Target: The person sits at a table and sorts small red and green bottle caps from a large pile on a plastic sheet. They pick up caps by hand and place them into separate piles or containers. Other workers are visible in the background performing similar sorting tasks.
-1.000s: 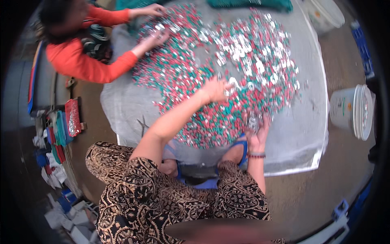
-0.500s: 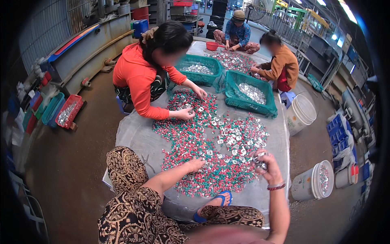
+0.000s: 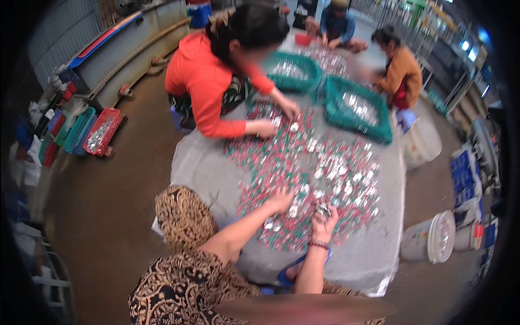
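Note:
My right hand (image 3: 323,221) is closed around several small silver metal pieces (image 3: 323,209), just above the near part of the heap. To its left, my left hand (image 3: 281,200) reaches over the heap with its fingers stretched out; they are blurred, and I see nothing held in them. Under both hands spreads a heap of small red and green pieces (image 3: 260,184). Shiny silver buckle-like pieces (image 3: 346,170) lie mixed in, thickest on the right side. The heap rests on a grey sheet (image 3: 203,162).
Across the heap a person in an orange-red top (image 3: 203,81) handles pieces. Two more people crouch farther back. Green baskets (image 3: 360,129) hold silver pieces. White buckets (image 3: 417,241) stand along the right edge. A red basket (image 3: 111,116) is on the floor at left.
My right hand has moved left and inward, still holding metal pieces, and is now close to my left hand. My left hand has shifted over the heap. The whole view has swung and blurred.

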Motion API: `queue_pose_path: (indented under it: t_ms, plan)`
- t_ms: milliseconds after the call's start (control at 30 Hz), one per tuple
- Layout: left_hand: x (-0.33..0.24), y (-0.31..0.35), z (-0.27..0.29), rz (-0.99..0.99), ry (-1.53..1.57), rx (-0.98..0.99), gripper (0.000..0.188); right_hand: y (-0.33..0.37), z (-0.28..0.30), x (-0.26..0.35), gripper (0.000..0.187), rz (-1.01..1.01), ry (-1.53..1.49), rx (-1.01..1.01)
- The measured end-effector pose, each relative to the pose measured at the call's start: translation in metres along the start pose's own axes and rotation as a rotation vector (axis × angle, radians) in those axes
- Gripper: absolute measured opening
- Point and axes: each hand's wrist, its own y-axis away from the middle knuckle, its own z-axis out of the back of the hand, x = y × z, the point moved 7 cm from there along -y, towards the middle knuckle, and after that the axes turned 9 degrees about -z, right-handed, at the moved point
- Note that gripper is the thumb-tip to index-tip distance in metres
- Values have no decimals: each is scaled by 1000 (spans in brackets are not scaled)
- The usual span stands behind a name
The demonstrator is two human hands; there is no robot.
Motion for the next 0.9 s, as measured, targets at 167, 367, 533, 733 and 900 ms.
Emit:
queue_pose_path:
  t_ms: [167, 367, 533, 733, 900]
  plan:
    - [13, -14, 17, -167, 332, -126, 58, 63, 121, 23, 28, 338, 82, -577]
    - [48, -19, 7, 35, 1250, -219, 32, 60, 114, 33, 19, 161, -141, -224]
    - [56, -5, 15, 193, 180, -260, 54, 45, 85, 19, 19, 139, -111, -61]
    - [53, 4, -23, 183, 19, -8, 47, 38, 76, 8, 29, 149, 256, -233]
    - [52, -4, 8, 17, 205, -116, 35, 40, 68, 7, 16, 128, 344, -249]
